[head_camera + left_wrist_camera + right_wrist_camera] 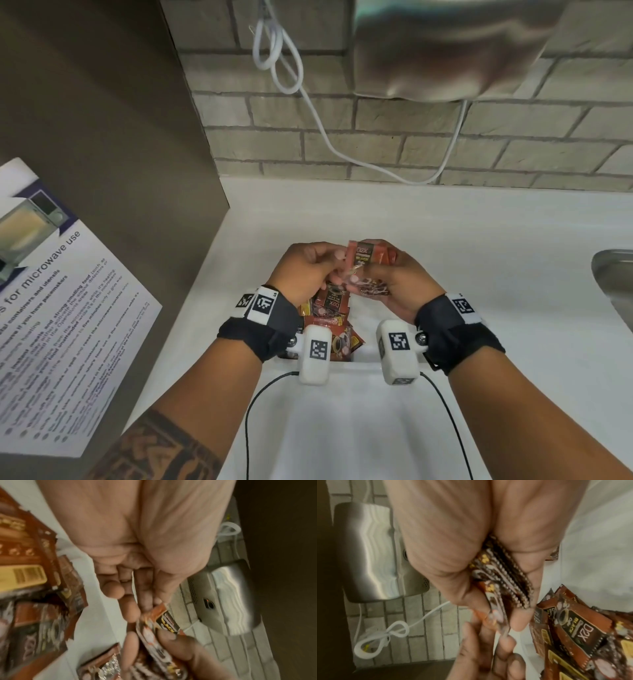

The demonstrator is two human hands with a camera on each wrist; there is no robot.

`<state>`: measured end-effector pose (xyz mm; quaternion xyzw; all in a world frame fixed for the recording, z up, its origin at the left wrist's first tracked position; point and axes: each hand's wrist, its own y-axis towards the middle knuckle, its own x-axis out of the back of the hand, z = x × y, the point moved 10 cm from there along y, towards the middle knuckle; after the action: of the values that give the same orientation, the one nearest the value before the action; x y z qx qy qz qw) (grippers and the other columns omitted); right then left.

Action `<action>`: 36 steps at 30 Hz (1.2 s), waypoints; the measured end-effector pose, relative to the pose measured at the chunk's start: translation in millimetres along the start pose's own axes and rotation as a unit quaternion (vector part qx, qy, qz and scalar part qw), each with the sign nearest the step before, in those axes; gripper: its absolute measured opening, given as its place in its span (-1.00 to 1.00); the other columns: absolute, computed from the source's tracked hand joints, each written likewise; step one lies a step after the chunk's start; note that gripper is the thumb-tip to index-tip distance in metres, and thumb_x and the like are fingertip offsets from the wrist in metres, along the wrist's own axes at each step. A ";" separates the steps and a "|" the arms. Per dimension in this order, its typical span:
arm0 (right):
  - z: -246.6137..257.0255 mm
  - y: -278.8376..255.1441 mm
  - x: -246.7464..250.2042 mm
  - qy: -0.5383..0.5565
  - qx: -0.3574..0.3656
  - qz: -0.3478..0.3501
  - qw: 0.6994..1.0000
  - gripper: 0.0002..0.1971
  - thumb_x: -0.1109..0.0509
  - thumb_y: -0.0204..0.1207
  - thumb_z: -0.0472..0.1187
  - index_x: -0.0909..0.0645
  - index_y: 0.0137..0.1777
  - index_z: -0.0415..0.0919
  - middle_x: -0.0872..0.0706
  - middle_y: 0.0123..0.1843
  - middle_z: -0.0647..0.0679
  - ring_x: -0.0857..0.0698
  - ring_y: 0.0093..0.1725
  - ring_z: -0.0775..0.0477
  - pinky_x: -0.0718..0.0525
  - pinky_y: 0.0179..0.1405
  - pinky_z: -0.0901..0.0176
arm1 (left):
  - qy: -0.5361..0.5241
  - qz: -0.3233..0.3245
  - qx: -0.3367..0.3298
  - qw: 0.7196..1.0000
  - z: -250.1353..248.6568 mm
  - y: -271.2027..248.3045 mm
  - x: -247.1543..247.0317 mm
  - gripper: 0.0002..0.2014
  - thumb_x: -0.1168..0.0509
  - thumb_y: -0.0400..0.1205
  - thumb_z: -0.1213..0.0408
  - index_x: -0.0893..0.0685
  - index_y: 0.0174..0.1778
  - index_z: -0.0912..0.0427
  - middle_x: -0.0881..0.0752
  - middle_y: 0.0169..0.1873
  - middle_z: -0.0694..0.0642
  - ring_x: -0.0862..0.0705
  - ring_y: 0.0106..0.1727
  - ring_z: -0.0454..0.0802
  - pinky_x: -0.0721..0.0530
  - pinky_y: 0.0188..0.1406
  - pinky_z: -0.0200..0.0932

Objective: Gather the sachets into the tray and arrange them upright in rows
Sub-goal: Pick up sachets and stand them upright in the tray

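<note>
Brown and orange coffee sachets lie in a loose heap in a white tray on the white counter, also visible as the heap of sachets. Above the tray my right hand grips a stack of sachets edge-on between thumb and fingers; the same stack fills the right wrist view. My left hand meets it from the left, and its fingertips pinch the end of one sachet at the stack's front. Wrists and cameras hide part of the tray.
A grey microwave side with a printed notice stands at the left. The brick wall behind carries a looped white cable and a steel dispenser. A steel sink edge lies at the right.
</note>
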<state>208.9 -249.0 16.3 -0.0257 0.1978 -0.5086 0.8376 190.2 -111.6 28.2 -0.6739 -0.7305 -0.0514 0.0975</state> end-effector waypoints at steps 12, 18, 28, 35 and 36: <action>-0.6 -9.0 -10.4 0.080 -0.048 0.035 0.995 -0.83 -0.28 0.61 -0.46 -0.67 0.11 -0.43 -0.76 -0.02 -0.37 -0.80 0.02 -0.23 -0.77 -0.04 -0.06 | 0.315 0.113 -0.226 0.915 -62.8 -26.7 -59.0 -0.16 -0.59 0.44 0.22 -0.33 0.58 -0.28 -0.49 0.49 -0.14 -0.53 0.26 -0.24 -0.60 0.36 0.12; -10.2 -7.0 0.3 0.051 -0.056 0.021 0.997 -0.77 -0.31 0.54 -0.45 -0.80 -0.13 -0.25 -0.80 -0.04 -0.23 -0.77 0.09 -0.16 -0.69 0.10 -0.05 | 0.285 0.153 -0.250 0.913 -59.6 -23.1 -66.6 -0.25 -0.60 0.40 0.34 -0.53 0.52 -0.08 -0.57 0.38 -0.08 -0.57 0.36 -0.07 -0.59 0.37 0.01; 10.2 -20.9 32.3 -0.113 -0.007 -0.080 0.990 -0.83 -0.44 0.58 -0.27 -0.76 0.12 -0.23 -0.84 0.09 -0.20 -0.76 0.13 -0.15 -0.63 0.15 0.02 | 0.218 0.125 -0.129 0.959 -41.0 -2.8 -47.9 0.25 -0.71 0.33 0.12 0.06 0.72 -0.37 -0.39 0.60 -0.15 -0.47 0.48 -0.23 -0.58 0.41 -0.25; 18.9 -21.4 18.5 -0.045 0.050 -0.046 0.997 -0.74 -0.38 0.60 -0.37 -0.70 0.27 -0.35 -0.79 0.19 -0.32 -0.74 0.21 -0.21 -0.62 0.26 -0.06 | -0.319 0.185 0.130 0.920 -17.3 -7.4 -78.1 -0.39 -0.49 0.60 0.22 -0.51 0.59 0.16 -0.68 0.34 0.28 -0.70 0.26 0.28 -0.75 0.20 0.26; 19.4 -21.0 17.7 -0.045 0.063 -0.053 0.996 -0.73 -0.37 0.60 -0.39 -0.70 0.27 -0.34 -0.80 0.18 -0.28 -0.75 0.24 -0.20 -0.66 0.29 -0.05 | -0.316 0.187 0.113 0.923 -20.2 -6.7 -79.9 -0.51 -0.38 0.69 0.29 -0.53 0.57 0.19 -0.67 0.38 0.29 -0.69 0.30 0.28 -0.74 0.22 0.25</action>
<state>205.3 -277.5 33.9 -0.0062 0.1261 -0.5618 0.8176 190.8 -194.2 31.3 -0.7643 -0.5849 0.2659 -0.0551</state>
